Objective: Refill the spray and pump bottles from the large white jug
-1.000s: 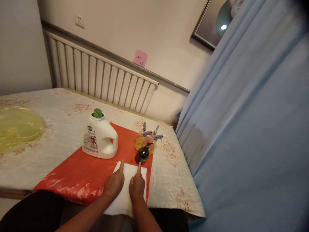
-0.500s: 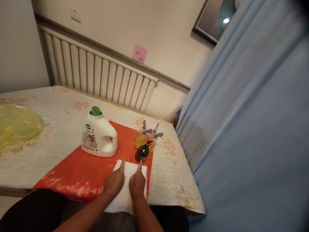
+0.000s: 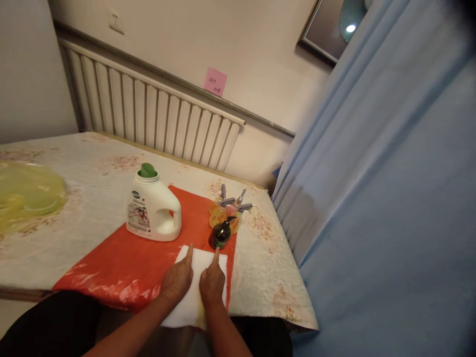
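Two bare hands pressed flat on a folded white cloth at the table's near edge.

The left hand [image 3: 176, 281] and right hand [image 3: 212, 284] lie side by side, palms down and forefingers extended, gripping nothing, on the white rectangular cloth [image 3: 197, 265], which rests on a glossy red plastic sheet [image 3: 122, 267]. A white detergent jug with a green cap [image 3: 152, 209] stands behind; a small dark pump bottle [image 3: 220, 234] sits just beyond the right forefinger.
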Tool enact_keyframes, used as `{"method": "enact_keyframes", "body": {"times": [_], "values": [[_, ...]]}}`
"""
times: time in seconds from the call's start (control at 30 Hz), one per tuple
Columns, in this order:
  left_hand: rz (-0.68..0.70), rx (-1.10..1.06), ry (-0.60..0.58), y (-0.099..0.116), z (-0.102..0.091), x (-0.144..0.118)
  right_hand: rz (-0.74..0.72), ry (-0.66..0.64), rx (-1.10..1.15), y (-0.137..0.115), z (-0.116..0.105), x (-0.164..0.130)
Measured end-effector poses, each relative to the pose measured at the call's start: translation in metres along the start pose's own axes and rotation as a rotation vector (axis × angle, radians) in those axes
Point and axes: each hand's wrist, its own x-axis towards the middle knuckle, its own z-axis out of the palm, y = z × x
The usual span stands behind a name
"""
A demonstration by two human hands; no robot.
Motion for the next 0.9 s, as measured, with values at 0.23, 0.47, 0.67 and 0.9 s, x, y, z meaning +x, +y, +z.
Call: {"method": "enact_keyframes", "body": {"times": [0.23,0.47,0.67,0.9], "values": [[0.009,-0.005,0.004,-0.0005,0.0005,-0.0002,-0.02,-0.004,-0.005,0.0016,0.0014,-0.0012],[0.016,-0.016,0.009,-0.0028,0.0032,-0.0001,-0.022,0.005,0.002,0.0014,0.0024,-0.0027],[0.026,-0.036,0.009,-0.0056,0.0071,0.0007,-0.012,0.026,0.012,0.0012,0.004,-0.0034],[0.026,-0.09,0.014,-0.0067,0.0066,0.0014,-0.035,0.032,0.001,0.0023,0.0069,-0.0042]]}}
